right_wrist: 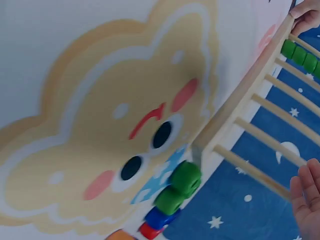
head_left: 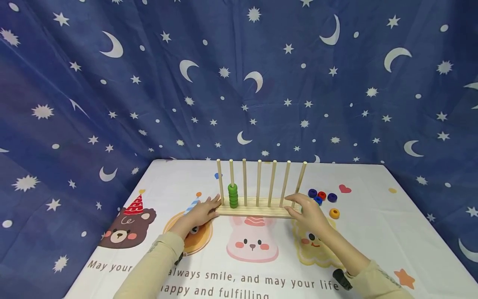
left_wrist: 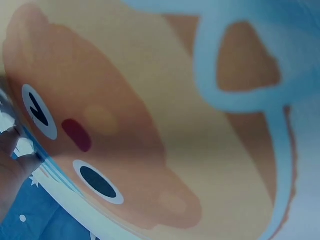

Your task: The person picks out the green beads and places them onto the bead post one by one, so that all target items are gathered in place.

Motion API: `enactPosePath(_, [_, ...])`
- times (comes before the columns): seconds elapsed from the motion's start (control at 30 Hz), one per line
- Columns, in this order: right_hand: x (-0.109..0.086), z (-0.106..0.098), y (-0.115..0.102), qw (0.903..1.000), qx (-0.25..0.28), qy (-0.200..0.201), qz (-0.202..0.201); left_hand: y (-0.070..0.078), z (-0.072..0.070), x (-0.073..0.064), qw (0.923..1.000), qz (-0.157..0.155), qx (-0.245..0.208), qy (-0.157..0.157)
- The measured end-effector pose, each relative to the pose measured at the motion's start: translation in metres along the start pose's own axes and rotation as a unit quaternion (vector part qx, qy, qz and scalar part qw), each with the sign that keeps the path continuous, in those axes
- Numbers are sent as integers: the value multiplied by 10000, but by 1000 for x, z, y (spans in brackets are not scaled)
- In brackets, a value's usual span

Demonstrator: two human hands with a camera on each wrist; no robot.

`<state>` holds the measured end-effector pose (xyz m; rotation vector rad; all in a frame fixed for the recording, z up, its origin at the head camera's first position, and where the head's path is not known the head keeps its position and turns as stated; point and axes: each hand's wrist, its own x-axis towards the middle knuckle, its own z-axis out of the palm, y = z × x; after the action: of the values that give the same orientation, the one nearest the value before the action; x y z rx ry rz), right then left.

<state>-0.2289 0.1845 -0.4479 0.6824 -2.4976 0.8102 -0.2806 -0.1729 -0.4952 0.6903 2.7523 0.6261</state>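
Observation:
A wooden peg rack (head_left: pixel 257 212) with several upright pegs stands on the table. Green beads (head_left: pixel 233 196) are stacked on its second peg from the left. My left hand (head_left: pixel 201 212) grips the left end of the base, and the right wrist view shows the same hold (right_wrist: pixel 307 17). Beside the rightmost pegs is my right hand (head_left: pixel 310 214), its fingers (right_wrist: pixel 300 195) fairly straight, with nothing seen in them. Close to the base's right end lie loose green beads (right_wrist: pixel 185 178), which the right hand mostly hides in the head view.
Right of the rack lie blue beads (head_left: pixel 332 197), a red bead (head_left: pixel 321 195) and an orange bead (head_left: pixel 334 213). A white cloth (head_left: pixel 179 176) printed with cartoon animals and lettering covers the table. Behind hangs a blue curtain (head_left: pixel 224 112) with moons and stars.

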Motion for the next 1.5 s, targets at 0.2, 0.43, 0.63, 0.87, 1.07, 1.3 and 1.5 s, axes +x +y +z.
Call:
enactPosePath(0.2, [-9, -4, 13, 9997, 30, -51, 257, 0, -1, 0, 10000, -17, 9, 8])
enactPosePath(0.43, [-19, -8, 29, 9976, -10, -159, 671, 0, -1, 0, 10000, 24, 7, 28])
enactPosePath(0.63, [-20, -13, 38, 9951, 192, -172, 958, 0, -1, -1, 10000, -4, -7, 57])
enactPosePath(0.87, [-19, -18, 46, 9889, 115, -504, 1396, 1, -1, -2, 9999, -19, -86, 68])
enactPosePath(1.07, [-24, -18, 63, 9838, 89, -819, 1591, 1, -2, 0, 10000, 36, -17, 53])
enactPosePath(1.3, [-25, -17, 78, 9836, 62, -792, 1620, 4, -3, 0, 10000, -7, -27, 31])
enactPosePath(1.5, [-24, -13, 87, 9807, 22, -720, 1818, 5, -2, -1, 10000, -72, -24, -17])
